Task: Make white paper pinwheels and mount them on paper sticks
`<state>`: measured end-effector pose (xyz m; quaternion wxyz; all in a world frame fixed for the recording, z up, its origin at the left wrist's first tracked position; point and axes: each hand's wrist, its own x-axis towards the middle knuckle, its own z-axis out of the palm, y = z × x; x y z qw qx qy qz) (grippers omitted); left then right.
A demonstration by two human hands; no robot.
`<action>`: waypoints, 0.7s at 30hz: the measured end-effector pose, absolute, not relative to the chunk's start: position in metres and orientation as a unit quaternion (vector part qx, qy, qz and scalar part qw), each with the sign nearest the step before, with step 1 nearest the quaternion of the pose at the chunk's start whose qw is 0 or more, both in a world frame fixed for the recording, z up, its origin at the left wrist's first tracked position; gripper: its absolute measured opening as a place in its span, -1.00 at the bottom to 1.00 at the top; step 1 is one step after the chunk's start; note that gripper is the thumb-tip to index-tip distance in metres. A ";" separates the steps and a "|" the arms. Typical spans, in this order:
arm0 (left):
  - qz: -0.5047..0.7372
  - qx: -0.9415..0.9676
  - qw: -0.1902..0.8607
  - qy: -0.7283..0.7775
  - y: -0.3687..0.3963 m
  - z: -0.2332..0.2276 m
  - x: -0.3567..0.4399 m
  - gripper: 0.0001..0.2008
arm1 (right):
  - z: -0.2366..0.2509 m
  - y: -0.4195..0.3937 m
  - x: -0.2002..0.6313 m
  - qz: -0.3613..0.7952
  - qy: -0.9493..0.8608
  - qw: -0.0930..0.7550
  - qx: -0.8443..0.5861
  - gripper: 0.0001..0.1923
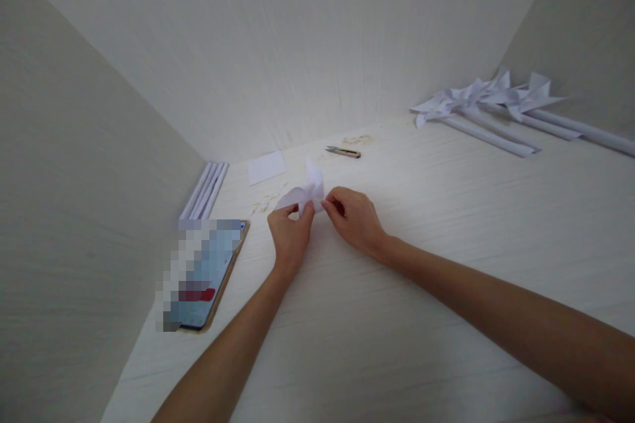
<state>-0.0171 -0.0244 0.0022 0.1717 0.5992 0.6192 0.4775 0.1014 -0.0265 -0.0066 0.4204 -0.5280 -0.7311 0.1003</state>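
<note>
Together, the left hand (289,232) and right hand (354,219) pinch a folded paper (307,193) above the white surface (446,225).

The folded paper piece (306,193) pinched between the left hand (290,232) and right hand (354,219) is plain white. Beyond the hands lies a white paper square (266,166), and past the right hand a utility knife (343,152) in dark grey and yellow. Left of the left hand, a phone (206,275) has a gold-brown edge, its bluish screen marked with a red patch. The pinwheels (489,102) far right of the right hand are white, on a white, faintly grained table (446,225).
</note>
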 end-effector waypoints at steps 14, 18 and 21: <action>0.494 0.588 0.198 0.609 -0.024 0.001 -0.017 -0.83 | -0.006 -0.026 0.103 0.113 -0.723 0.417 -0.539 -0.82; 0.493 0.591 0.197 0.608 -0.024 0.000 -0.017 -0.83 | -0.006 -0.026 0.103 0.108 -0.724 0.414 -0.540 -0.82; 0.495 0.597 0.191 0.602 -0.024 0.000 -0.017 -0.84 | -0.007 -0.026 0.103 0.108 -0.724 0.416 -0.540 -0.83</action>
